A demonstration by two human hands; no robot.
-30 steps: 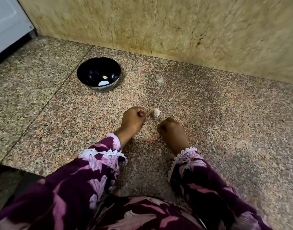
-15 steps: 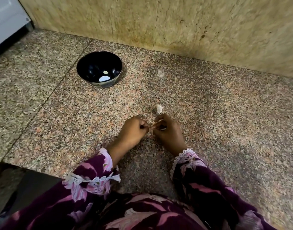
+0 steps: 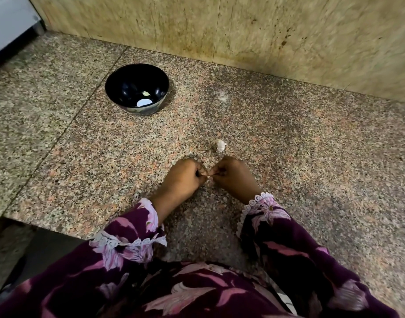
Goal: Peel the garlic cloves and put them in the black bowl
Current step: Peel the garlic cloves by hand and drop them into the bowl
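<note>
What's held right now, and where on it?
A garlic clove, pinched between the fingertips of left hand and right hand; which part can't be told.

The person wears a loose garment of dark plum-purple fabric printed with large pink and pale lilac flowers whose long petals spread across the cloth. The left sleeve [image 3: 119, 239] ends above the wrist in a cuff edged with white scalloped lace, below which a pink-patterned band of the same cloth shows. The right sleeve [image 3: 286, 228] ends at the wrist in a similar trim of small white lace loops, with a pale lily-like bloom printed just behind it. The same floral fabric covers the torso [image 3: 192, 292] at the bottom of the view, where broad pink petals and thin white outlines stand out against the dark ground. Both hands are bare.
</note>
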